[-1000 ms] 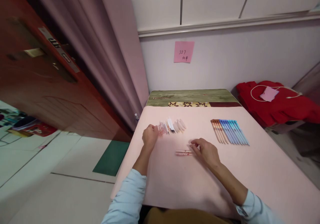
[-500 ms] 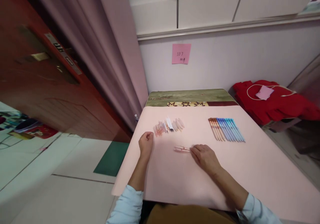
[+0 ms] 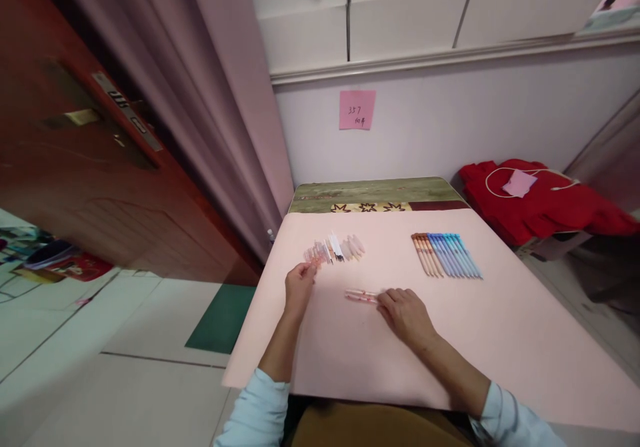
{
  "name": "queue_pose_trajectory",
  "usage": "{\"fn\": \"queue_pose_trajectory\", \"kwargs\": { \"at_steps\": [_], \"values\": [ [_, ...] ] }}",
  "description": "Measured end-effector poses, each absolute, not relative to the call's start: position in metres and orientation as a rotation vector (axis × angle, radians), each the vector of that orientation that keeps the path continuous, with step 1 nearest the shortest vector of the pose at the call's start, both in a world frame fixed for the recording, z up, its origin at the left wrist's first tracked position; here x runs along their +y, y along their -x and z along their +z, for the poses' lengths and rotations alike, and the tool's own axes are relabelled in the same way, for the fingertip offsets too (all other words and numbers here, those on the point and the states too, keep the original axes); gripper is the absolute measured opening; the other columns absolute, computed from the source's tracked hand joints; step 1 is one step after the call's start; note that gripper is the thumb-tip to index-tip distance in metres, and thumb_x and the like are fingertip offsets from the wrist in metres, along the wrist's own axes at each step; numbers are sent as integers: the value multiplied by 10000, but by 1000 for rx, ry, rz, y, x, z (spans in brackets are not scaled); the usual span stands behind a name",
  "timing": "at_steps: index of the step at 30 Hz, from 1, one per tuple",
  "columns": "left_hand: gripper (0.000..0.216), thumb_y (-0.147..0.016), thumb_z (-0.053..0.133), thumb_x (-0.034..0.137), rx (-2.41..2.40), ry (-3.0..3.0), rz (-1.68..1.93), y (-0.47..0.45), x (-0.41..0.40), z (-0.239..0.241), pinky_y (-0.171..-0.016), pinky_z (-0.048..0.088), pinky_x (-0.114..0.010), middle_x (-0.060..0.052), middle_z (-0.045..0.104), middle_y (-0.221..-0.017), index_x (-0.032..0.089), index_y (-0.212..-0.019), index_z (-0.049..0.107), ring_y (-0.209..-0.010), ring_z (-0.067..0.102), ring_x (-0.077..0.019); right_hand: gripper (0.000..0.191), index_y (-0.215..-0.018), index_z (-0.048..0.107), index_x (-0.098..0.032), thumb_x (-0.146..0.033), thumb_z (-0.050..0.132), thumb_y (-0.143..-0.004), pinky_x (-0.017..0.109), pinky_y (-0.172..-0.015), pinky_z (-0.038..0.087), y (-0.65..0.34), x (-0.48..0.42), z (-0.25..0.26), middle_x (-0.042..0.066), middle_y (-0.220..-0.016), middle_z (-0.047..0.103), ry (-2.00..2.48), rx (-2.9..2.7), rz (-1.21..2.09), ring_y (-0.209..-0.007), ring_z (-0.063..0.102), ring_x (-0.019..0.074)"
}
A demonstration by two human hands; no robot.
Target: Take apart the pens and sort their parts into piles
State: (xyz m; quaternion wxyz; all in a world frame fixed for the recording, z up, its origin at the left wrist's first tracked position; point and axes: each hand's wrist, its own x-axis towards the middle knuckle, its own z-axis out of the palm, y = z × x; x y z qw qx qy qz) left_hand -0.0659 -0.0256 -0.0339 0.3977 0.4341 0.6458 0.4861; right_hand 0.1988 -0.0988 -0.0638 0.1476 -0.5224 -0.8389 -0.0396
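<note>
On the pink-covered table, my right hand (image 3: 406,314) is closed on the right end of clear pen barrels (image 3: 360,296) with pinkish-red marks. They lie side by side, pointing left. My left hand (image 3: 299,287) is pinched closed at the near end of a group of transparent pink pen barrels (image 3: 315,252); what its fingertips hold, if anything, is hidden. Right of that group lie thin white refills (image 3: 336,247) with dark ends, then several pale, translucent pen parts (image 3: 354,247).
At the right, pens (image 3: 446,255) with brown, blue and turquoise tops lie in a neat row. The table's green wooden edge (image 3: 390,189) shows at the back. Red cloth (image 3: 550,204) with a white cable is beyond the right side; a door (image 3: 125,187) stands left.
My left hand has moved right and slightly forward, up to the pink barrels. My right hand stays on the clear barrels. The whole view has shifted slightly.
</note>
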Motion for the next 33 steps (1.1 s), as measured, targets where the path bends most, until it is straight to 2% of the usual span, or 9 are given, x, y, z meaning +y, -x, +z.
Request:
{"fn": "queue_pose_trajectory", "kwargs": {
  "at_steps": [4,7,10,13,19,22,26,31,33],
  "values": [
    [182,-711,683,352,1595,-1031,1221,62,-25,-32,-523,382,-226,0,584,-596,171,-703,670,-524,490,-113,192,-860,640,-178,-205,469,-943,329,-718,310,-200,-94,-59,73,-815,646,1462,-2435,-69,-772,559,197],
    [233,-714,696,391,1502,-1010,1236,53,-28,-24,-535,377,-230,-21,640,-690,162,-756,695,-539,490,-102,197,-907,623,-186,-259,444,-946,320,-712,333,-195,-94,-46,77,-851,662,1504,-2251,132,-778,579,202],
    [313,-740,702,427,1278,-1035,1199,34,-36,-10,-655,419,-244,-71,709,-901,168,-913,727,-724,581,-133,211,-947,575,-210,-370,437,-948,295,-648,363,-181,-91,-27,38,-773,668,1556,-1847,664,-680,590,183],
    [381,-778,693,419,1000,-984,1082,12,-43,3,-814,438,-288,-107,704,-1078,179,-1074,701,-970,616,-190,281,-911,557,-207,-484,509,-902,281,-657,416,-163,-82,-9,25,-766,663,1242,-1399,1333,-684,607,164],
    [344,-707,776,379,892,-697,1034,-6,-42,11,-682,471,-293,-108,721,-877,120,-920,696,-687,638,-157,402,-895,636,-176,-561,658,-782,234,-529,341,-153,-65,1,-37,-643,532,923,-868,2084,-509,431,73],
    [305,-689,791,358,928,-673,1114,-7,-37,8,-633,463,-265,-83,712,-817,114,-840,688,-605,599,-114,404,-849,660,-159,-533,736,-714,227,-539,350,-151,-61,-5,-43,-604,517,974,-822,2043,-517,425,67],
    [298,-659,812,347,966,-675,1243,-10,-32,4,-739,481,-277,-76,707,-782,116,-790,679,-737,646,-148,416,-755,611,-173,-453,860,-574,247,-624,424,-146,-58,-8,-39,-626,573,1171,-878,1709,-573,509,85],
    [297,-667,807,358,952,-654,1261,-9,-28,5,-743,484,-294,-78,709,-824,134,-768,640,-772,657,-167,506,-820,653,-153,-654,594,-778,235,-487,364,-146,-56,-8,5,-613,593,1189,-839,1917,-462,465,82],
    [293,-661,813,341,956,-635,1270,-9,-28,6,-772,485,-290,-71,703,-819,134,-768,637,-797,662,-166,466,-783,647,-149,-615,648,-756,227,-494,370,-147,-57,-9,-4,-603,580,1158,-829,1896,-471,469,76]
  ]
}}
